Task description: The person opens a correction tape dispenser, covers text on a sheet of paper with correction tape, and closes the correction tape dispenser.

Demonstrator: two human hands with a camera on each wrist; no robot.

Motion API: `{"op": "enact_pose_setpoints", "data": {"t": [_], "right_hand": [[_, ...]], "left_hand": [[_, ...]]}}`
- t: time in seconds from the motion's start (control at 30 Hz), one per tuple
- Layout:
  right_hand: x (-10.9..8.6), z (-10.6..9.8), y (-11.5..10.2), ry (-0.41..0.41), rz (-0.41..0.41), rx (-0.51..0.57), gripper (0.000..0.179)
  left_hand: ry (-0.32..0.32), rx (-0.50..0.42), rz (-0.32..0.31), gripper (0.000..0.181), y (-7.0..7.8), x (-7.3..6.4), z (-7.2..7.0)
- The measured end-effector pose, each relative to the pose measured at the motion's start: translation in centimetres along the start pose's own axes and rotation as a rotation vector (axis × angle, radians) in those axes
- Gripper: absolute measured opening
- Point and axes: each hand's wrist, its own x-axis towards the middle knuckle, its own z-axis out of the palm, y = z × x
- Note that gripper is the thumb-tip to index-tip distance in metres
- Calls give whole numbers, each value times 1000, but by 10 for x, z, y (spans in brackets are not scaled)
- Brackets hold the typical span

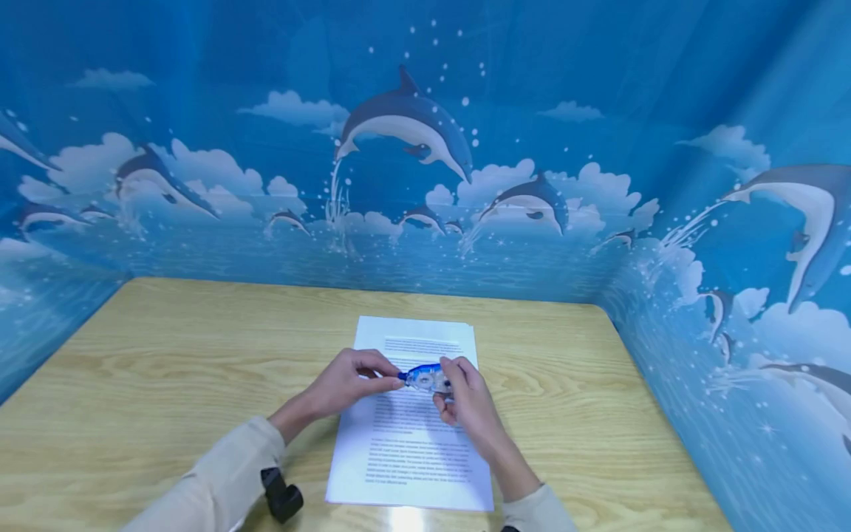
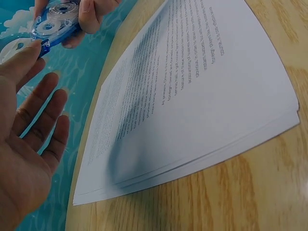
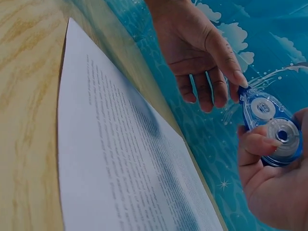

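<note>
A blue and clear correction tape dispenser [image 1: 425, 379] is held above a stack of printed paper [image 1: 412, 473]. My right hand [image 1: 470, 399] grips its wide body, and the tape reels show through the clear side in the right wrist view. With thumb and forefinger, my left hand [image 1: 347, 384] pinches the dark blue tip [image 3: 244, 91] at the narrow end. The other fingers of that hand are spread loosely in the left wrist view. Shadows of the hands fall across the printed lines.
The paper lies on a wood-grain table [image 1: 199, 355]. A blue curtain [image 1: 279, 162] printed with dolphins and clouds stands behind the table and along its sides. A black device [image 1: 282, 496] is strapped at the left sleeve [image 1: 233, 465].
</note>
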Motion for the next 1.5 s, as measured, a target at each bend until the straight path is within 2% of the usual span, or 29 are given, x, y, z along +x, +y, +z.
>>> {"op": "enact_pose_setpoints", "data": {"t": [0.03,0.13,0.37,0.5,0.6,0.73,0.83,0.97,1.07,1.23,1.37,1.5], "right_hand": [[0,-1,-1,-19,8,-13,40],[1,-6,-3,-84,30,-45,46],[4,-18,-6,-188,57,-125,54],[5,-24,-7,-235,71,-109,50],[6,-28,-8,-236,73,-89,45],[7,-34,-7,-179,51,-56,37],[9,-38,-6,-121,11,-36,32],[11,-45,-4,12,-51,-134,30],[14,-52,-3,126,-82,-253,31],[17,-67,-2,237,-124,-328,35],[17,-80,0,296,-136,-359,36],[17,-95,0,346,-105,-395,36]], "left_hand": [[-1,-3,-1,14,-5,1,0],[-7,3,8,15,-8,2,-1],[-29,31,18,14,-6,3,-1],[-36,31,23,15,-6,4,-1],[-36,61,16,23,-6,4,-1],[-59,243,7,49,-4,6,-5],[-72,442,11,67,-3,7,-10],[-77,712,18,79,-3,10,-14],[-77,861,46,82,-4,11,-16],[-75,943,84,84,-4,15,-17],[-122,990,99,83,-3,20,-16],[-169,1009,107,79,0,26,-10]]}}
